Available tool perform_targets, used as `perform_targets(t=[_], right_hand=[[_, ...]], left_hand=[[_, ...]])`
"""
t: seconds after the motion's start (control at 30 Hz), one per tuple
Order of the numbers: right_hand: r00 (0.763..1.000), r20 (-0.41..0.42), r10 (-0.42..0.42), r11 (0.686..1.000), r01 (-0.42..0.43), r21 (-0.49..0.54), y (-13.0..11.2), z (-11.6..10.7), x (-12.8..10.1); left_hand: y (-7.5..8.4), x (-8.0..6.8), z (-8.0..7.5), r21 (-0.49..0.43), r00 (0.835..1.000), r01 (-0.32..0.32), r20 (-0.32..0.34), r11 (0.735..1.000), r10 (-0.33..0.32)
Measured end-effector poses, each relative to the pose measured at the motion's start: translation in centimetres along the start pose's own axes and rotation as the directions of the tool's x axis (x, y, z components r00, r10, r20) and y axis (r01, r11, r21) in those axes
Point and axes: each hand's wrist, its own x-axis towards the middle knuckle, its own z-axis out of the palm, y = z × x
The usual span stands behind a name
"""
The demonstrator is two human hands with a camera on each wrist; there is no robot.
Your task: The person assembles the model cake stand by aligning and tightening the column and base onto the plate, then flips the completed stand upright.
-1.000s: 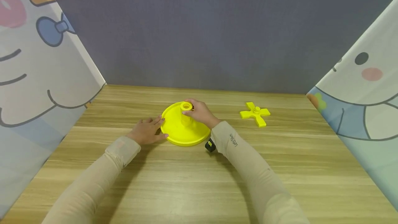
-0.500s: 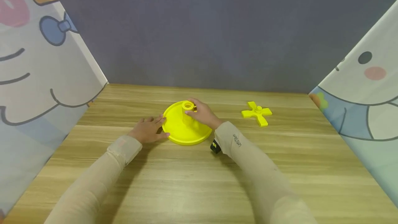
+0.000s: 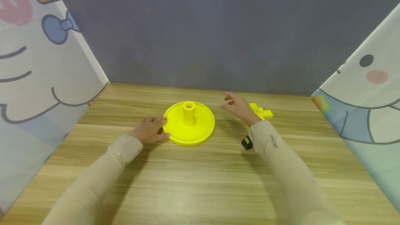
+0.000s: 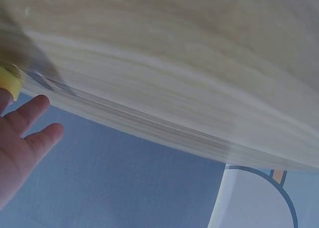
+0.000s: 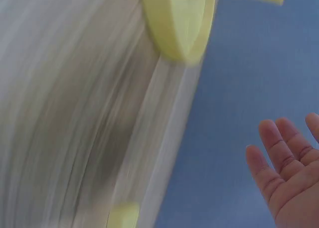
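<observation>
The wooden table [image 3: 200, 180] ran wide under both sleeved arms, a grey wall [image 3: 200, 30] behind it and cartoon-printed panels [image 3: 37, 65] slanting in at either side; on the table, a little left of centre, sat the yellow round base [image 3: 200, 133], lying flat with its short hollow post [image 3: 189, 113] standing upright from the middle, so its long axis pointed straight up; the left arm reached forward along the table, and the left hand [image 3: 149, 131] lay palm down with fingers straight and relaxed, fingertips touching the base's left rim, gripping nothing; the right arm stretched forward on the other side, its right hand [image 3: 238, 106] raised just above the table to the right of the base and apart from it, fingers loosely spread and holding nothing; just behind that hand lay the yellow cross-shaped piece [image 3: 261, 111], flat on the table, its left part hidden by the hand; a small black-and-yellow device [image 3: 247, 142] showed under the right wrist; the left wrist view was blurred, showing only fingers and a sliver of yellow at the edge; the right wrist view was also smeared, with the base seen edge-on and its post cut off by the frame
</observation>
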Motion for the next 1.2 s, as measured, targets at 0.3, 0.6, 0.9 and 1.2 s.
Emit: perform_targets(t=[0.3, 0.6, 0.9, 1.2], right_hand=[[0.997, -0.051, 0.051, 0.997, -0.053, -0.048, 5.1, -4.5, -4.3], [0.989, -0.109, 0.104, 0.994, -0.109, -0.034, 7.4, -6.4, -6.2], [0.981, -0.069, 0.180, 0.978, -0.171, 0.122, 9.4, -6.3, -7.3], [0.970, -0.024, 0.244, 0.919, -0.223, 0.324, 11.7, -6.6, -7.4]], left_hand=[[1.2, 0.0, 0.7, -0.038, 0.999, -0.034, 0.012, 0.999, 0.035], [1.0, -0.4, -0.5, -0.034, 1.000, -0.012, -0.006, 0.999, 0.012], [0.5, -0.3, -0.9, 0.002, 1.000, -0.005, 0.008, 1.000, 0.005], [0.5, -0.4, -0.5, 0.012, 1.000, -0.013, -0.015, 1.000, 0.013]])
